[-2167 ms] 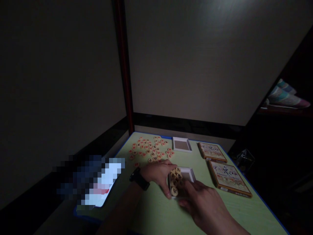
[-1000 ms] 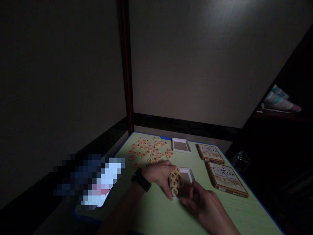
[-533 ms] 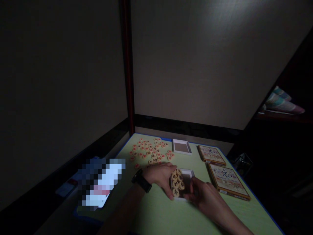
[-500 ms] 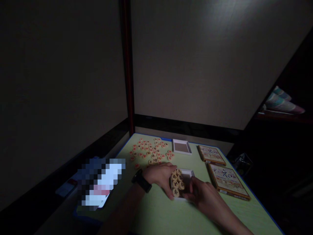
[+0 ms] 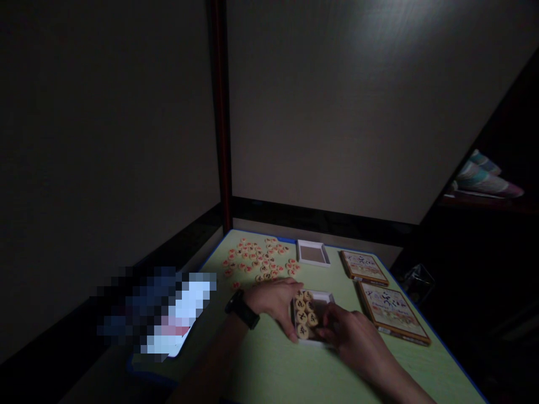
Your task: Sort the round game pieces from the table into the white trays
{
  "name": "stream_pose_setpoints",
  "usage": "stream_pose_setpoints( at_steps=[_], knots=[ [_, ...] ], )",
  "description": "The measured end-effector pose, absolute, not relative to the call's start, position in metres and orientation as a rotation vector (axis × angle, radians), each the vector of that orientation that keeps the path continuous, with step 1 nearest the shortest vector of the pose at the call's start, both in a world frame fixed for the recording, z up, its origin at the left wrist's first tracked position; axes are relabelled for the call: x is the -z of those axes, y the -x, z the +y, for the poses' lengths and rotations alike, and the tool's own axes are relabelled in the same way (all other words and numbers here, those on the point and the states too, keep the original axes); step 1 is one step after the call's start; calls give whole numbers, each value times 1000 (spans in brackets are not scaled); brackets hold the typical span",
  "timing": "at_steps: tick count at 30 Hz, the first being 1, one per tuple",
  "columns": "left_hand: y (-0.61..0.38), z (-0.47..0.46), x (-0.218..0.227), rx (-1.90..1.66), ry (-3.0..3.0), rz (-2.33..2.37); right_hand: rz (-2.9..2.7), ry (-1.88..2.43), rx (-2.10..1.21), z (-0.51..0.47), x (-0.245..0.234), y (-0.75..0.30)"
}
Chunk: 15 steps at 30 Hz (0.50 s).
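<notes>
A small white box tray (image 5: 328,297) lies on the green table (image 5: 269,359), with several round wooden game pieces (image 5: 304,316) packed in its left side. My left hand (image 5: 275,301), a dark watch on its wrist, curls round the tray's left edge and holds it. My right hand (image 5: 351,335) rests at the tray's near right corner, fingertips pinched inside the tray at the pieces; what they grip is too dim to see.
Several loose pieces (image 5: 259,261) lie scattered at the far left. An empty white tray (image 5: 312,253) sits at the far edge. Two printed box lids (image 5: 364,266) (image 5: 392,312) lie along the right side. A lit screen (image 5: 177,314) is at the left.
My right hand has slid left and up from the tray's near side to its right corner, fingers now in the tray. More pieces sit in the tray's left side. My left hand stays put.
</notes>
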<state>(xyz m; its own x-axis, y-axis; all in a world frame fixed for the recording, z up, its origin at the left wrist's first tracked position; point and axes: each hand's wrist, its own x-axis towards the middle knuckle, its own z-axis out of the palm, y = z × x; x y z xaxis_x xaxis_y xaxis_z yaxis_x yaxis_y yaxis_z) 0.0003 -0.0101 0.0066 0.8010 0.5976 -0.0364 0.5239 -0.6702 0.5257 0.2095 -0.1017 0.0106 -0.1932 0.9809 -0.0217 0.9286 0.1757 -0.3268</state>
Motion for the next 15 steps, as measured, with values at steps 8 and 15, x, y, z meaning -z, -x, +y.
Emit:
stream_pose_setpoints(
  at_steps=[8,15],
  knots=[
    [12,-8,-21,-252,-2411,846,-2401,1887,-176,-95,-18,-208],
    [55,-1,-44,-628,-2137,1129,-2460,1837,-142,-92,-11,-202]
  ],
)
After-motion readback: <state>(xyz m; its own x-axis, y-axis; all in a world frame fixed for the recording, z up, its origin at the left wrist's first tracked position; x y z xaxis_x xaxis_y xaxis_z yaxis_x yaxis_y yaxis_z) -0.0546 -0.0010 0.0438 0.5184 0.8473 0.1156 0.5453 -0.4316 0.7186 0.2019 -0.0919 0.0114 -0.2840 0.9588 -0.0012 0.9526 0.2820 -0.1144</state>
